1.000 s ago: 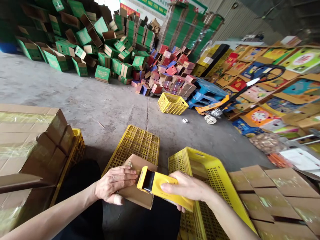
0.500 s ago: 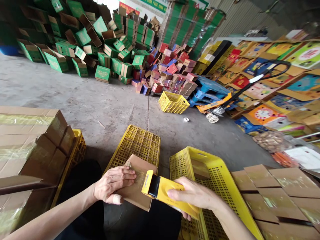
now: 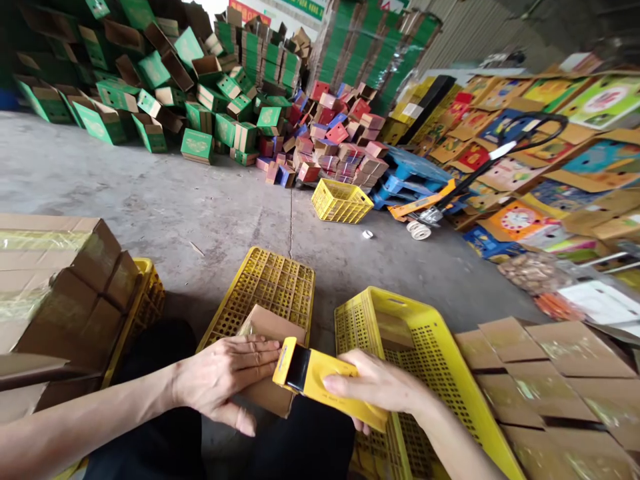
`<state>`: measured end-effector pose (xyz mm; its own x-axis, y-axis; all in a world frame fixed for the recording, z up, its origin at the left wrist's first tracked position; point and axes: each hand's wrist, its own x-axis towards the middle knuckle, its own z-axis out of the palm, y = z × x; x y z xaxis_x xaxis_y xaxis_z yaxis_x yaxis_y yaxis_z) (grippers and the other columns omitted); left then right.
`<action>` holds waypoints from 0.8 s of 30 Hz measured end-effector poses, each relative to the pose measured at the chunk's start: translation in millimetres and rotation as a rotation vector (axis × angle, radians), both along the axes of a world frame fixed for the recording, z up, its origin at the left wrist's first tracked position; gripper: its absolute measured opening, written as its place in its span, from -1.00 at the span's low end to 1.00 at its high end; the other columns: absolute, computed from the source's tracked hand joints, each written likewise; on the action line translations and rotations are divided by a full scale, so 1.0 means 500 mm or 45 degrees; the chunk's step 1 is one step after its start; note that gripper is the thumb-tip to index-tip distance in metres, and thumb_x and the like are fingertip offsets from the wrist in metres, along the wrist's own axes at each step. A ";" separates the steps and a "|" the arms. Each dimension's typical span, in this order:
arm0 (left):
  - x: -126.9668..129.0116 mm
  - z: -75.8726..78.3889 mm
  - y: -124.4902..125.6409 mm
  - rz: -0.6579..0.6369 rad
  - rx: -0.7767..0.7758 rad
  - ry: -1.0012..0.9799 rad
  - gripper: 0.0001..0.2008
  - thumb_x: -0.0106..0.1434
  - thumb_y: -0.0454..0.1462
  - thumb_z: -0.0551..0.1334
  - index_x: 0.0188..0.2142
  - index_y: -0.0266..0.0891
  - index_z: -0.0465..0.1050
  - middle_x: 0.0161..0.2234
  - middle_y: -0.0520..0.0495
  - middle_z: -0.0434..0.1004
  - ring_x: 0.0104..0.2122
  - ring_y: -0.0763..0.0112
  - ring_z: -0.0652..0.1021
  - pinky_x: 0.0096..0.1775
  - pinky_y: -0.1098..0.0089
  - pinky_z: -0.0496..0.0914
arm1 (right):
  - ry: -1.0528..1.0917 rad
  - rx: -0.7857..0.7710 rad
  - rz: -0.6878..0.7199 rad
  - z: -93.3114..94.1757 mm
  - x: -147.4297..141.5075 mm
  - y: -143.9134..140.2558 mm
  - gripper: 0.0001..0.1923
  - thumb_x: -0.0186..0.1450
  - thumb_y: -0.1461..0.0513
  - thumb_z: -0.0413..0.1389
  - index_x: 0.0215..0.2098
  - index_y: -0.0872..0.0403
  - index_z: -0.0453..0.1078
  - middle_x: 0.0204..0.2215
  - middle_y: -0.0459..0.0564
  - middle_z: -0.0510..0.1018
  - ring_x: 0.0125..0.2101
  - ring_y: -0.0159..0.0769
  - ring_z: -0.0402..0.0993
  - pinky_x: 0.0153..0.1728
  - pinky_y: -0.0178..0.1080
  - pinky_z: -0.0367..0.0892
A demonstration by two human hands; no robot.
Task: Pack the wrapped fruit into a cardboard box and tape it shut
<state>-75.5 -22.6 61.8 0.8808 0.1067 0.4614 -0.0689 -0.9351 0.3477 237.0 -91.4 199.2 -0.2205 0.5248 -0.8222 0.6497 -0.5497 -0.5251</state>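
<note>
A grey concrete floor point(image 3: 240, 207) is stretching away from the person; a heap of green boxes point(image 3: 200, 120) is covering its far left side, while colourful printed boxes point(image 3: 545, 160) are standing stacked at the right. Nearer, taped brown boxes point(image 3: 75, 287) are sitting piled on the left, and an open yellow crate point(image 3: 353, 320) is standing on the right. Between them, a perforated yellow crate point(image 3: 273, 280) is lying with a small brown carton point(image 3: 277, 323) showing over its near end. A yellow tape dispenser point(image 3: 320, 383) is slanting across the carton's right side; whether they are touching, I cannot tell. The right hand point(image 3: 373, 383) is gripping the dispenser's body. The left hand point(image 3: 230, 373) is resting flat on the carton, fingers straight and together, thumb spread wide, fingertips just beside the dispenser's head. A small white ring point(image 3: 367, 235) is lying farther out on the floor.
</note>
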 end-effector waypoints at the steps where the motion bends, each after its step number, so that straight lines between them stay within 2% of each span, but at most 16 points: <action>1: -0.002 -0.003 0.003 -0.004 -0.009 0.000 -0.15 0.43 0.17 0.17 0.43 -0.42 0.13 0.39 -0.43 0.27 0.40 -0.01 0.30 0.42 0.10 0.17 | 0.008 -0.007 -0.009 -0.003 0.007 -0.003 -0.36 0.22 -0.29 0.24 -0.19 0.07 0.31 -0.58 -0.12 0.59 -0.61 -0.33 0.58 -0.63 -0.42 0.33; 7: -0.004 -0.011 0.010 0.001 -0.076 -0.035 -0.12 0.41 0.16 0.22 0.47 -0.34 0.07 0.37 -0.38 0.32 0.38 0.01 0.34 0.40 0.08 0.21 | -0.084 -0.022 -0.081 -0.014 0.046 -0.016 -0.30 0.19 -0.30 0.27 -0.10 0.06 0.28 -0.50 -0.05 0.65 -0.55 -0.25 0.63 -0.62 -0.40 0.36; 12: -0.006 0.010 0.009 -0.005 -0.100 0.024 -0.10 0.41 0.21 0.18 0.49 -0.31 0.07 0.39 -0.35 0.30 0.38 0.00 0.35 0.41 0.09 0.20 | -0.094 -0.032 -0.068 -0.013 0.044 -0.014 -0.33 0.20 -0.28 0.27 -0.10 0.07 0.34 -0.49 -0.06 0.64 -0.54 -0.26 0.63 -0.57 -0.37 0.40; 14: -0.001 0.024 -0.002 0.012 -0.077 0.075 -0.06 0.40 0.24 0.16 0.50 -0.33 0.03 0.40 -0.34 0.28 0.39 0.00 0.34 0.42 0.11 0.18 | -0.100 -0.029 -0.066 -0.010 0.042 -0.013 -0.36 0.22 -0.27 0.26 -0.10 0.06 0.34 -0.51 -0.06 0.63 -0.54 -0.25 0.62 -0.57 -0.36 0.41; 17: 0.019 0.035 -0.034 0.142 -0.010 0.153 0.03 0.38 0.27 0.15 0.52 -0.41 -0.07 0.42 -0.42 0.22 0.41 -0.06 0.29 0.42 0.11 0.15 | -0.105 -0.024 -0.052 -0.007 0.040 -0.016 -0.40 0.24 -0.26 0.25 -0.14 0.05 0.33 -0.54 -0.08 0.62 -0.55 -0.26 0.62 -0.57 -0.37 0.42; 21: 0.044 0.024 -0.075 0.260 0.123 0.185 0.16 0.35 0.31 0.13 0.52 -0.55 -0.23 0.44 -0.53 0.10 0.46 -0.12 0.15 0.44 0.09 0.08 | -0.093 0.009 -0.058 -0.012 0.040 -0.024 -0.36 0.23 -0.28 0.25 -0.12 0.06 0.30 -0.57 -0.10 0.60 -0.58 -0.27 0.61 -0.62 -0.40 0.35; 24: 0.046 0.016 -0.081 0.256 0.142 0.209 0.14 0.35 0.30 0.12 0.54 -0.47 -0.28 0.48 -0.46 0.03 0.47 -0.09 0.12 0.45 0.09 0.05 | -0.053 0.030 -0.039 -0.025 0.049 -0.031 -0.34 0.23 -0.29 0.24 -0.11 0.08 0.29 -0.59 -0.11 0.58 -0.57 -0.26 0.61 -0.63 -0.41 0.34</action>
<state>-52.3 -62.9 70.0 0.9110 0.2432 0.3330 0.1704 -0.9574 0.2330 261.5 -107.0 186.7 -0.1697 0.5503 -0.8176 0.6541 -0.5576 -0.5111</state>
